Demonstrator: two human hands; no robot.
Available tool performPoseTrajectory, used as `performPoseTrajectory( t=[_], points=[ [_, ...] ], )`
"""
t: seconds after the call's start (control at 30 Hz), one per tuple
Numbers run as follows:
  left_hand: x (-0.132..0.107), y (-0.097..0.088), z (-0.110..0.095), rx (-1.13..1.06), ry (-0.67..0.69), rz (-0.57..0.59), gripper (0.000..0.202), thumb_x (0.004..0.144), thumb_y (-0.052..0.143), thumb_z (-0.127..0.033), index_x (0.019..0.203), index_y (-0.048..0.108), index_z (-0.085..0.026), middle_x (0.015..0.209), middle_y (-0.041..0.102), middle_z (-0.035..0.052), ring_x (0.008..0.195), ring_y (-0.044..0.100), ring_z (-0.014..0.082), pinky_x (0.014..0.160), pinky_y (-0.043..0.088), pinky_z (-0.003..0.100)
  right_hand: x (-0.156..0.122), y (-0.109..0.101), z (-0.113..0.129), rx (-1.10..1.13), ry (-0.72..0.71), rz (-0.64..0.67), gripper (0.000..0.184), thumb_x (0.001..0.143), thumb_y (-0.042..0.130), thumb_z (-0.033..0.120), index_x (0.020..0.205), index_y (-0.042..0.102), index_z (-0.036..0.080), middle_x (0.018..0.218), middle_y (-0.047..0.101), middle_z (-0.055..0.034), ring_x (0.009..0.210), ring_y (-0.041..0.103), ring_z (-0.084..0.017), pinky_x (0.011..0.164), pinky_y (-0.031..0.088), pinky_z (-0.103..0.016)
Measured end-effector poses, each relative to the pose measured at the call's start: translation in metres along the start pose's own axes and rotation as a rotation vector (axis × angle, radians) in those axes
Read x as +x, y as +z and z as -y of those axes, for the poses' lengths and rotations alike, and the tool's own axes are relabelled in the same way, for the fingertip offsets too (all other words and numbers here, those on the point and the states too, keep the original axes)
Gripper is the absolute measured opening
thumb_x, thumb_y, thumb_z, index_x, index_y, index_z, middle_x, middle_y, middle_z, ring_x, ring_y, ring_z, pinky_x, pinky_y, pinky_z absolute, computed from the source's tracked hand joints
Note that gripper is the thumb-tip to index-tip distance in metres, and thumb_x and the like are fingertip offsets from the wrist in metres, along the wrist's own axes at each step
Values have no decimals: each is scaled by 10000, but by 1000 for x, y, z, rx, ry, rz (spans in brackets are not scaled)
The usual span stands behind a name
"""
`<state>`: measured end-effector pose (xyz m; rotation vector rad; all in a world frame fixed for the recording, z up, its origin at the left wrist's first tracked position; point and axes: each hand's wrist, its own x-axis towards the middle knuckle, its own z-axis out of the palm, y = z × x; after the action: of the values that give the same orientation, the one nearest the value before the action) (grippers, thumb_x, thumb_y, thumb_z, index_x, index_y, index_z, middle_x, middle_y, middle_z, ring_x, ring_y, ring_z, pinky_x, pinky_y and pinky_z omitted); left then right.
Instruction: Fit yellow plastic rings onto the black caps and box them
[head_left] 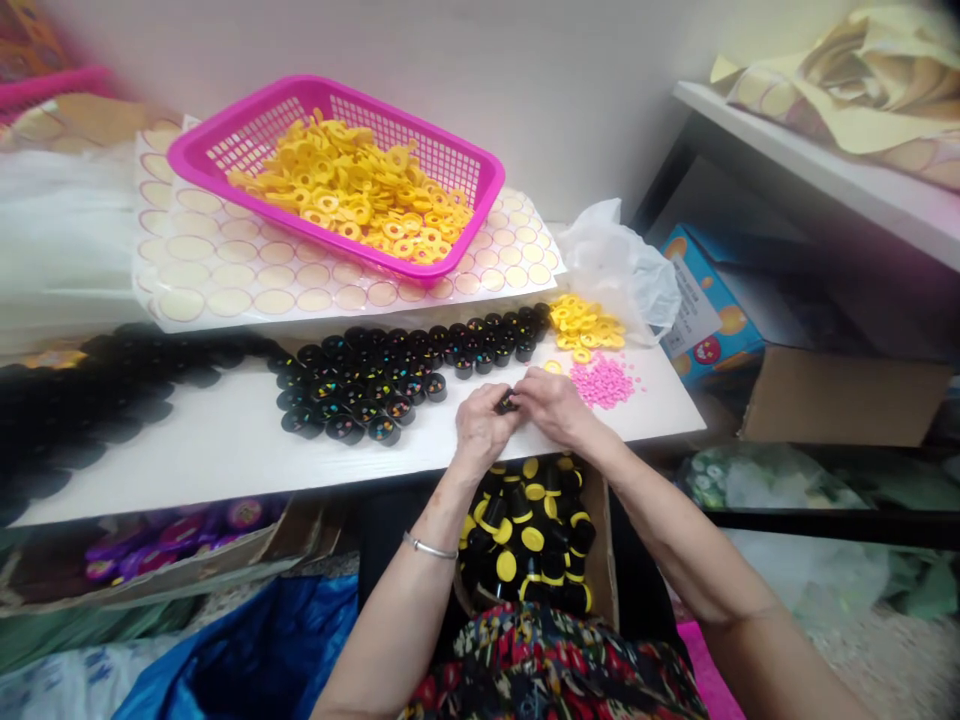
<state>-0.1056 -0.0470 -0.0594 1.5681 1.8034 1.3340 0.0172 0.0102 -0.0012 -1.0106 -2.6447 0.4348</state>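
Note:
My left hand [484,422] is closed around a small black cup [506,402], held just above the front edge of the white table. My right hand [556,408] meets it there, its fingertips pinched together at the cup; whether they hold something small is hidden. Beside the right hand lies a heap of small pink pieces [602,381]. Behind that is a pile of yellow rings [586,322], with a single yellow ring [553,367] nearer the hand. Left of my hands stand rows of black cups [367,385] with bits of colour inside.
A pink basket [480,215] of yellow rings sits on printed sheets [277,275] at the back. Below the table edge, a cardboard box [602,540] holds many black containers with yellow lids. A clear plastic bag [622,260] and a blue printed box [697,310] are at the right.

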Motion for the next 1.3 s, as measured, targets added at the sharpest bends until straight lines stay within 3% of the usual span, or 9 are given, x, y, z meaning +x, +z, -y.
performPoseTrajectory(
  t=[0.1, 0.23, 0.43, 0.53, 0.63, 0.73, 0.83, 1.03, 1.3],
  points=[
    [0, 0, 2, 4, -23, -4, 174, 624, 696, -240, 789, 643, -219, 758, 588, -24, 722, 535, 129, 656, 420, 236, -3, -1, -22, 82, 135, -153, 162, 854, 467, 181, 804, 620, 164, 774, 559, -31, 746, 529, -141, 686, 392, -247],
    [-1, 3, 8, -31, -38, -11, 225, 605, 719, -235, 817, 650, -210, 788, 598, -20, 727, 537, 129, 661, 425, 241, 1, 1, -39, -204, 341, -195, 144, 829, 501, 235, 856, 611, 146, 885, 584, -93, 857, 509, -205, 710, 376, -292],
    [1, 6, 10, -62, -128, -45, 390, 537, 766, -251, 911, 668, -195, 804, 600, -10, 703, 523, 125, 641, 432, 244, 13, 7, -46, -304, 279, -102, 170, 828, 451, 202, 800, 604, 133, 903, 593, -129, 900, 475, -241, 752, 355, -344],
    [2, 0, 6, -152, -109, -43, 507, 490, 786, -227, 977, 654, -178, 870, 601, 9, 668, 493, 104, 611, 432, 230, 8, 4, -43, -18, 275, -218, 144, 806, 480, 227, 790, 594, 140, 879, 589, -106, 873, 487, -217, 770, 369, -341],
    [0, -8, 1, -295, -48, -72, 563, 486, 784, -204, 1028, 635, -175, 1037, 573, 52, 651, 464, 80, 548, 415, 203, -8, -1, -32, 628, 372, -310, 185, 769, 551, 319, 857, 583, 159, 809, 585, -46, 735, 511, -156, 679, 408, -290],
    [-7, -15, -5, -403, -23, -136, 469, 560, 757, -207, 1015, 645, -180, 1097, 553, 72, 653, 462, 71, 527, 398, 191, -30, -4, -14, 1272, 487, -258, 219, 746, 589, 351, 861, 583, 164, 740, 591, -13, 626, 524, -118, 605, 430, -262],
    [-21, -18, -18, -503, -99, -184, 279, 644, 721, -247, 908, 685, -164, 958, 604, 55, 661, 495, 80, 613, 437, 211, -49, -3, 5, 1615, 524, -154, 212, 732, 620, 344, 834, 603, 159, 735, 622, -20, 614, 570, -118, 609, 469, -268],
    [-48, -21, -53, -754, -493, 114, 246, 703, 684, -315, 853, 688, -120, 601, 590, 1, 549, 524, 85, 577, 454, 220, -61, 10, 34, 1736, 576, -134, 256, 674, 708, 343, 795, 641, 128, 620, 640, -24, 530, 600, -110, 529, 505, -230],
    [-48, -31, -57, -733, -603, 6, 206, 633, 731, -276, 730, 702, -97, 617, 614, 20, 565, 532, 82, 558, 433, 199, -59, 23, 40, 1468, 589, -168, 335, 716, 651, 422, 875, 622, 128, 552, 612, -1, 446, 574, -114, 470, 501, -249]
  ],
)
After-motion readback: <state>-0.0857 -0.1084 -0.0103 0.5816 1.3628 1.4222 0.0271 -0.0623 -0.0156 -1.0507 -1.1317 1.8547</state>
